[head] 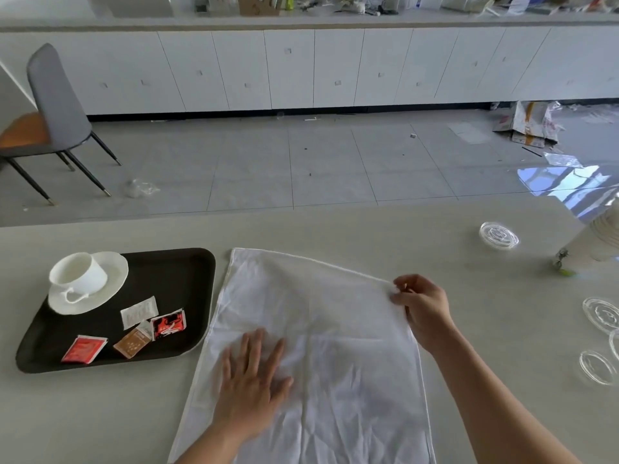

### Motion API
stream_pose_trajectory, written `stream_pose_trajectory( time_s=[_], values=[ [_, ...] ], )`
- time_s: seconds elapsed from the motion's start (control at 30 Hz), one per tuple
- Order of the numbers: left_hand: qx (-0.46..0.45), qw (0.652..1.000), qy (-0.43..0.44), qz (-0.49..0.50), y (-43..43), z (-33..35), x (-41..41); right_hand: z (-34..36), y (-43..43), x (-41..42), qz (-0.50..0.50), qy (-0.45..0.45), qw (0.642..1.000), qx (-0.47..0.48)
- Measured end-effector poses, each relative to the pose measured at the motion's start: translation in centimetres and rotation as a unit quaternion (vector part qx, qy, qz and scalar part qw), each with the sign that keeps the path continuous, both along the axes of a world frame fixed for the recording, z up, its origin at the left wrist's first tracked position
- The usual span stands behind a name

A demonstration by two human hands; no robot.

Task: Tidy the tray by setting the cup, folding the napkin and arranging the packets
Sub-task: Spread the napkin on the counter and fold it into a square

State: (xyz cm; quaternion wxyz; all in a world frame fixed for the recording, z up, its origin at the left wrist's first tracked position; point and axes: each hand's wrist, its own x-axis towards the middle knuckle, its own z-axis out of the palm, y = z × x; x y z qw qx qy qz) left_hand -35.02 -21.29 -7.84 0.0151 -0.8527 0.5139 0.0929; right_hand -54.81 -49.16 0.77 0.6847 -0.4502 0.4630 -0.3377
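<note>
Nearest you lies the napkin (335, 329), spread open on the worktop (100, 413), its near edge running out of view below. Your left hand (254, 373) lies flat on it, fingers straight and spread, pressing the cloth down left of the napkin's middle. Your right hand (422, 309) is at the napkin's far right corner, thumb and fingertips pinched on the hem. Just beside the napkin's left edge sits the tray (187, 279). On it the cup (78, 272) stands on its saucer (114, 279) at the side farthest from the napkin. Four packets (132, 343) lie scattered and askew closer to the napkin.

The step in hand looks like folding the napkin: the cloth is laid out and one corner is gripped, but no fold is made yet. The cup seems already set, and the packets are not yet arranged.

Next, I judge, you carry the pinched corner over to meet the opposite hem while your left hand pins the cloth. Line up the edges before you crease, since thin cloth like this will likely drag and wrinkle if released early. Your left hand may lie in the fold's path, so expect to shift it.
</note>
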Motion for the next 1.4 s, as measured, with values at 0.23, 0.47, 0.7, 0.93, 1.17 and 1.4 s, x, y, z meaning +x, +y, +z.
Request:
stream_pose_trajectory(
  time_s=[0.23, 0.47, 0.7, 0.93, 1.17, 1.4],
  values=[
    [-0.009, 0.999, 0.035, 0.018, 0.2, -0.6, -0.3, 1.4, -0.4, -2.0, 0.055, 0.214, 0.973, -0.07],
    [-0.021, 0.999, 0.027, 0.024, 0.2, -0.2, -0.4, -0.7, -0.1, 1.5, 0.05, 0.189, 0.977, 0.079],
    [0.018, 0.998, 0.025, 0.06, -1.2, 1.1, -1.9, -1.9, -2.6, 1.7, 0.061, 0.435, 0.854, -0.279],
    [-0.002, 1.0, 0.004, 0.03, -1.4, 1.6, -3.3, -7.0, 3.2, 0.3, 0.315, 0.53, 0.669, -0.415],
    [-0.001, 0.998, 0.03, 0.057, -0.1, 1.8, -3.4, -8.5, 3.7, -5.5, 0.268, 0.586, 0.667, -0.374],
    [-0.039, 0.993, 0.096, -0.051, 4.4, 3.5, -0.5, -7.0, 8.8, -9.4, 0.237, 0.464, 0.707, -0.479]
  ],
)
